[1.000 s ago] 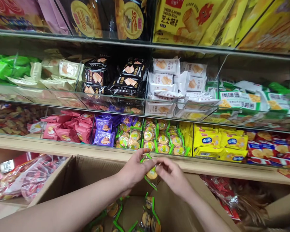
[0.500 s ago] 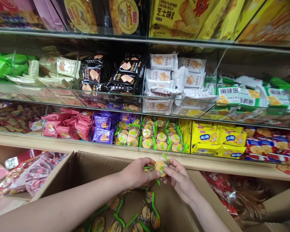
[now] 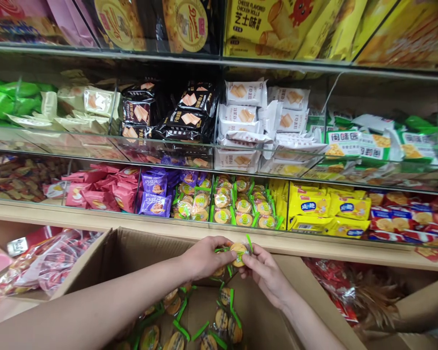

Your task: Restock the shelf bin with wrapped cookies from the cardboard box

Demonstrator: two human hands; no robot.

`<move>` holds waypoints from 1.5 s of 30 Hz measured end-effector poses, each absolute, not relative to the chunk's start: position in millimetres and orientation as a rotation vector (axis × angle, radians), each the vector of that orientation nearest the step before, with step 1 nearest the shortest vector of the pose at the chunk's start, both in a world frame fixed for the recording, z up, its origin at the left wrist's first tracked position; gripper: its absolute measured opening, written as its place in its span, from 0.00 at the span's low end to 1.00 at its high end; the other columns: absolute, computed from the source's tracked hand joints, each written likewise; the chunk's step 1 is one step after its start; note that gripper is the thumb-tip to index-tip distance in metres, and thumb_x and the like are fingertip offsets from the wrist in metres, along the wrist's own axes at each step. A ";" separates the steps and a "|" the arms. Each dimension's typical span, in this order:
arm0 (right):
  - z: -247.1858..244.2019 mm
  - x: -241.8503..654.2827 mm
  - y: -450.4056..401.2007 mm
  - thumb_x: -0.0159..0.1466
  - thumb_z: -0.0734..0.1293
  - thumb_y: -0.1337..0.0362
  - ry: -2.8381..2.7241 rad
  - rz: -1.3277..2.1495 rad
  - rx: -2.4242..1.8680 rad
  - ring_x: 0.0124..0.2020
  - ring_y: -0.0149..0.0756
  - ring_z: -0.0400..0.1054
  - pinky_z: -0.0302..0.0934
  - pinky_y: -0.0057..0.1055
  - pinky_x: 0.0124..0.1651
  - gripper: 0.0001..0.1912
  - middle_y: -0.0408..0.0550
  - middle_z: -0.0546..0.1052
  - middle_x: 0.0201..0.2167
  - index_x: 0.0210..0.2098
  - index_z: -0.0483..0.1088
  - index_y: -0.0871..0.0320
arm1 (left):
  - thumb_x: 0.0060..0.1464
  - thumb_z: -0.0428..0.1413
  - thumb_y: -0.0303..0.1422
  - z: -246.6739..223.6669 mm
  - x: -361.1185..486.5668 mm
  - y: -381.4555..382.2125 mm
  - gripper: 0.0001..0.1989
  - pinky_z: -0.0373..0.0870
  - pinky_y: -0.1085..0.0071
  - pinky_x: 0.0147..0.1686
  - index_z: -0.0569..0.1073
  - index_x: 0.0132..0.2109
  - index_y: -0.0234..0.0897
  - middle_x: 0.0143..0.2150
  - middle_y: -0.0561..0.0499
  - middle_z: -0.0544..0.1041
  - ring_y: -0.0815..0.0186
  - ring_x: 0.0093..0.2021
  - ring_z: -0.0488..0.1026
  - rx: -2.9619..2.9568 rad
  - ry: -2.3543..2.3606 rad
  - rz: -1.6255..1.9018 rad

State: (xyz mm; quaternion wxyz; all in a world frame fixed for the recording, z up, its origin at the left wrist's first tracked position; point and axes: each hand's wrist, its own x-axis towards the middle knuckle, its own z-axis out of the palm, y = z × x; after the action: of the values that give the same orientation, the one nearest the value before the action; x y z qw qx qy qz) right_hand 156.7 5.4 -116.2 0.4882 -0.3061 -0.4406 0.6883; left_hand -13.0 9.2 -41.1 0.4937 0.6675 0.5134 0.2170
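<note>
Both hands meet over an open cardboard box (image 3: 138, 250), pinching small clear packets of round cookies with green edges. My left hand (image 3: 208, 257) has its fingers closed around cookie packets, some partly hidden behind its thumb. My right hand (image 3: 264, 272) grips the right side of the front cookie packet (image 3: 239, 253), thumb in front. Below the hands, several loose cookie packets (image 3: 175, 340) of the same kind lie in the box. Matching packets (image 3: 244, 206) stand stacked in rows on the lowest shelf just beyond the hands.
Glass-fronted shelves hold purple packets (image 3: 155, 194), yellow packets (image 3: 310, 206), white packets (image 3: 246, 92) and black packets (image 3: 191, 104). A wooden ledge (image 3: 190, 232) runs between shelf and box. Red-wrapped goods (image 3: 69, 253) lie left of the box; more red packaging (image 3: 332, 282) sits right.
Both hands have shifted very slightly left with the packets. The front packet has turned a little between the fingers, while the shelves look the same.
</note>
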 end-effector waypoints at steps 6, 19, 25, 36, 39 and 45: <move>-119.5 156.1 6.9 0.51 0.70 0.60 -1.065 1.672 -0.762 0.26 0.27 0.62 0.56 0.26 0.28 0.16 0.43 0.70 0.29 0.38 0.68 0.57 | 0.45 0.52 0.48 -38.2 -14.9 11.7 0.25 0.60 0.71 0.44 0.72 0.45 0.35 0.42 0.50 0.75 0.62 0.43 0.69 1.622 1.203 0.513; -116.4 155.8 3.9 0.51 0.70 0.59 -1.042 1.661 -0.755 0.25 0.28 0.63 0.56 0.27 0.29 0.16 0.43 0.72 0.28 0.37 0.69 0.57 | 0.47 0.50 0.49 -40.7 -16.2 15.6 0.23 0.61 0.69 0.44 0.73 0.42 0.35 0.39 0.50 0.76 0.62 0.42 0.69 1.638 1.173 0.497; -115.5 154.7 4.8 0.53 0.69 0.59 -1.030 1.615 -0.722 0.26 0.27 0.61 0.56 0.25 0.29 0.13 0.44 0.72 0.29 0.35 0.70 0.58 | 0.45 0.53 0.48 -37.7 -13.0 11.5 0.23 0.61 0.69 0.43 0.72 0.41 0.33 0.39 0.49 0.75 0.61 0.42 0.69 1.632 1.172 0.492; -109.7 154.2 0.7 0.53 0.69 0.60 -0.961 1.593 -0.676 0.25 0.27 0.62 0.58 0.25 0.27 0.12 0.45 0.72 0.28 0.36 0.70 0.59 | 0.43 0.54 0.49 -37.1 -10.4 8.6 0.24 0.61 0.67 0.45 0.71 0.42 0.35 0.40 0.47 0.76 0.61 0.44 0.69 1.356 1.058 0.557; -113.1 151.4 2.6 0.53 0.68 0.61 -0.934 1.453 -0.724 0.25 0.29 0.65 0.61 0.27 0.30 0.12 0.45 0.72 0.29 0.36 0.68 0.58 | 0.42 0.55 0.49 -34.3 -10.7 9.0 0.26 0.61 0.69 0.43 0.70 0.44 0.35 0.42 0.48 0.75 0.61 0.44 0.69 1.335 1.135 0.570; -115.4 154.8 5.6 0.52 0.66 0.72 -1.343 0.597 -0.786 0.46 0.39 0.63 0.59 0.38 0.48 0.16 0.51 0.68 0.43 0.41 0.68 0.55 | 0.45 0.47 0.55 -22.0 -3.7 3.7 0.29 0.63 0.70 0.32 0.70 0.43 0.35 0.39 0.46 0.74 0.65 0.34 0.69 0.982 1.077 0.471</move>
State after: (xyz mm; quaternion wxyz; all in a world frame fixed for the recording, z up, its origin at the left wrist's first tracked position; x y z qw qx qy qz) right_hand 154.8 5.6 -115.4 0.6723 -0.3492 -0.5964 0.2653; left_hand -3.7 3.7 -22.0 0.7207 0.4446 0.4873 0.2133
